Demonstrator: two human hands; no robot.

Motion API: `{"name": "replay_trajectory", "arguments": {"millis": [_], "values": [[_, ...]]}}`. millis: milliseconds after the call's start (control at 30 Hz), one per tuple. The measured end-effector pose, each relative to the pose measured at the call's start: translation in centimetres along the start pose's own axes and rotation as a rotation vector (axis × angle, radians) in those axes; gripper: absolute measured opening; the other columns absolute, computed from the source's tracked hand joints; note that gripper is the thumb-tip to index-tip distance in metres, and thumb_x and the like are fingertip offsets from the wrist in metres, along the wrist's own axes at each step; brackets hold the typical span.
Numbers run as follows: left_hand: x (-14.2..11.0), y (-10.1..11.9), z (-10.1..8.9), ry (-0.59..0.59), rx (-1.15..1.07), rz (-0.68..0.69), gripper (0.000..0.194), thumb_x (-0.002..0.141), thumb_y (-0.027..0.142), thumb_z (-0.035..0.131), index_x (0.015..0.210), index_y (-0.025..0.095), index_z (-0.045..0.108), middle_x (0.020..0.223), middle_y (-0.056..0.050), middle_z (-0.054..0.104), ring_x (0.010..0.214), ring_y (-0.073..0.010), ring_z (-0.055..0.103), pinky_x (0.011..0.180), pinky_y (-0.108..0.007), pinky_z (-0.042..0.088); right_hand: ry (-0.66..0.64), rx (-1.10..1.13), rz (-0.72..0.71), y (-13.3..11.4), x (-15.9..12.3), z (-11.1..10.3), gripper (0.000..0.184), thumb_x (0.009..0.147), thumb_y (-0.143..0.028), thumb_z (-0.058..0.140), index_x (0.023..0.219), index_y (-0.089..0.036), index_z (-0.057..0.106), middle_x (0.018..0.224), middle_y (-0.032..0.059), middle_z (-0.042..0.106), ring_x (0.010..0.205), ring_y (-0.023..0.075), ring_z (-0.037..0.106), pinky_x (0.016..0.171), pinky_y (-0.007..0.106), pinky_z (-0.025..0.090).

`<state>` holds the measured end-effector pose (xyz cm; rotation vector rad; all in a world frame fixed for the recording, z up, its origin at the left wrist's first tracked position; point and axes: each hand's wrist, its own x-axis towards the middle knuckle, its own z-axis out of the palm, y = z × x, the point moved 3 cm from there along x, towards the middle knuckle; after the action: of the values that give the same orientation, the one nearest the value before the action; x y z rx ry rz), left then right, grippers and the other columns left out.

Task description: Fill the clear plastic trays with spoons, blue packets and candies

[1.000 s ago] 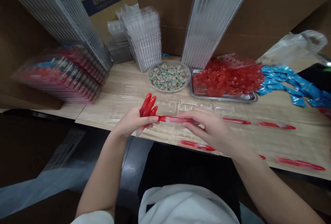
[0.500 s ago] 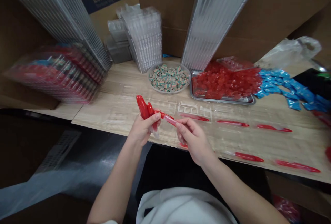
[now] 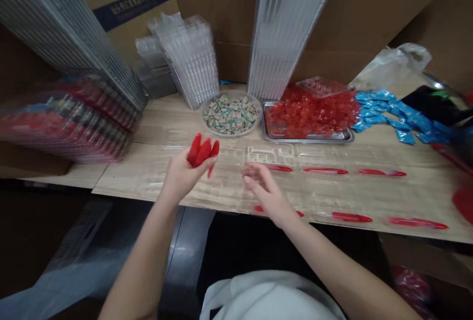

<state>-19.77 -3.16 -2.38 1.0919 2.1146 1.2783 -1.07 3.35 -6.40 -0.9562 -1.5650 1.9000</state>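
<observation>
My left hand (image 3: 188, 172) is closed round a bunch of red pens (image 3: 203, 151), their rounded ends standing up above the thumb. Their lower parts are mostly hidden by the fingers. To the right, my right hand (image 3: 266, 189) hovers over clear plastic trays with its fingers loosely curled and apart, and I see nothing in it. Just beyond its fingertips lies a red pen (image 3: 280, 168) in a tray, beside a whitish moulded frame (image 3: 262, 155). Another red pen (image 3: 299, 213) is partly covered by my right wrist.
More red pens (image 3: 325, 171) lie in clear trays along the table (image 3: 129, 177). Behind are a bowl (image 3: 204, 123) of small packets, a metal tray (image 3: 314, 139) heaped with red plastic pieces, blue sachets (image 3: 406, 137) and tall stacks of clear trays (image 3: 284, 39). Filled packs (image 3: 84, 123) stand left.
The pen that stretched between both hands is out of my right hand's fingers. My hands have moved apart, the left one leftward with its bunch. The view has shifted slightly.
</observation>
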Motion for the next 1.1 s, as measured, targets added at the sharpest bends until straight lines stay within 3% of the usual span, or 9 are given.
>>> {"name": "replay_trajectory", "arguments": {"millis": [133, 233, 333, 400, 500, 633, 733, 933, 1100], "values": [[3.3, 0.3, 1.6, -0.285, 0.711, 0.329, 0.01, 0.075, 0.028, 0.062, 0.077, 0.018, 0.065, 0.069, -0.006, 0.065, 0.068, -0.022, 0.062, 0.062, -0.03, 0.041, 0.106, -0.096, -0.063, 0.7, 0.2, -3.4, 0.029, 0.083, -0.035, 0.052, 0.11, -0.025, 0.051, 0.113, 0.0056, 0.058, 0.104, 0.0187, 0.053, 0.081, 0.035, 0.046], [4.3, -0.1, 3.6, -0.411, 0.837, 0.41, 0.008, 0.076, 0.019, 0.058, 0.08, 0.018, 0.065, 0.082, -0.009, 0.067, 0.076, -0.0236, 0.063, 0.066, -0.031, 0.043, 0.136, -0.155, -0.099, 0.8, 0.1, -4.5, 0.025, 0.084, -0.031, 0.051, 0.107, -0.024, 0.053, 0.108, 0.0051, 0.06, 0.099, 0.0179, 0.055, 0.078, 0.033, 0.047], [4.1, -0.3, 2.9, -0.353, 0.788, 0.418, 0.012, 0.077, 0.02, 0.058, 0.086, 0.017, 0.064, 0.095, -0.01, 0.066, 0.087, -0.0242, 0.062, 0.073, -0.032, 0.045, 0.129, -0.329, -0.138, 0.8, 0.8, -4.7, 0.021, 0.083, -0.025, 0.048, 0.101, -0.022, 0.059, 0.104, 0.0056, 0.061, 0.092, 0.017, 0.057, 0.073, 0.03, 0.047], [3.4, -0.5, 0.6, -0.155, 0.666, 0.339, 0.015, 0.076, 0.026, 0.061, 0.088, 0.017, 0.063, 0.096, -0.01, 0.065, 0.09, -0.0252, 0.061, 0.077, -0.034, 0.046, 0.107, -0.485, -0.212, 0.4, 1.6, -4.4, 0.02, 0.082, -0.02, 0.047, 0.095, -0.021, 0.062, 0.098, 0.0059, 0.061, 0.087, 0.0167, 0.057, 0.071, 0.03, 0.047], [0.6, -1.6, -2.4, 0.082, 0.254, 0.033, 0.027, 0.072, 0.037, 0.066, 0.091, 0.018, 0.062, 0.089, -0.008, 0.066, 0.077, -0.0231, 0.063, 0.067, -0.034, 0.05, 0.076, -0.617, -0.354, -1.0, 2.5, -2.8, 0.02, 0.083, -0.018, 0.047, 0.094, -0.02, 0.064, 0.089, 0.0054, 0.06, 0.082, 0.0163, 0.056, 0.07, 0.03, 0.046], [-4.7, -2.2, -0.5, -0.341, -0.236, -0.35, 0.028, 0.07, 0.036, 0.067, 0.092, 0.021, 0.059, 0.072, -0.003, 0.066, 0.052, -0.0162, 0.06, 0.045, -0.026, 0.045, -0.167, -0.514, -0.329, -2.6, 2.1, 0.8, 0.034, 0.087, -0.029, 0.048, 0.119, -0.021, 0.055, 0.093, 0.0047, 0.062, 0.077, 0.0139, 0.057, 0.068, 0.028, 0.047], [-6.6, -1.9, 0.6, -0.521, -0.328, -0.415, 0.033, 0.073, 0.036, 0.065, 0.101, 0.023, 0.055, 0.074, -0.002, 0.067, 0.048, -0.0146, 0.059, 0.042, -0.025, 0.042, -0.375, -0.475, -0.237, -2.2, 1.9, 2.3, 0.028, 0.09, -0.028, 0.043, 0.11, -0.02, 0.061, 0.089, 0.0032, 0.065, 0.074, 0.013, 0.059, 0.066, 0.026, 0.047], [-1.1, -3.4, -3.1, -0.08, 0.233, -0.041, 0.026, 0.073, 0.03, 0.063, 0.096, 0.02, 0.057, 0.092, -0.007, 0.067, 0.085, -0.0227, 0.064, 0.073, -0.033, 0.048, -0.035, -1.074, -0.423, -1.4, 5.4, -0.6, 0.023, 0.083, -0.013, 0.048, 0.092, -0.017, 0.069, 0.088, 0.0071, 0.062, 0.085, 0.0181, 0.055, 0.079, 0.029, 0.043], [2.9, -4.8, -1.7, -0.151, 0.644, 0.043, 0.015, 0.072, 0.02, 0.056, 0.087, 0.019, 0.055, 0.084, -0.009, 0.067, 0.081, -0.0258, 0.064, 0.064, -0.031, 0.042, -0.143, -1.49, -0.423, -1.1, 6.2, 0.2, 0.024, 0.086, -0.017, 0.046, 0.083, -0.016, 0.07, 0.083, 0.01, 0.059, 0.087, 0.0219, 0.052, 0.081, 0.031, 0.04]]}}
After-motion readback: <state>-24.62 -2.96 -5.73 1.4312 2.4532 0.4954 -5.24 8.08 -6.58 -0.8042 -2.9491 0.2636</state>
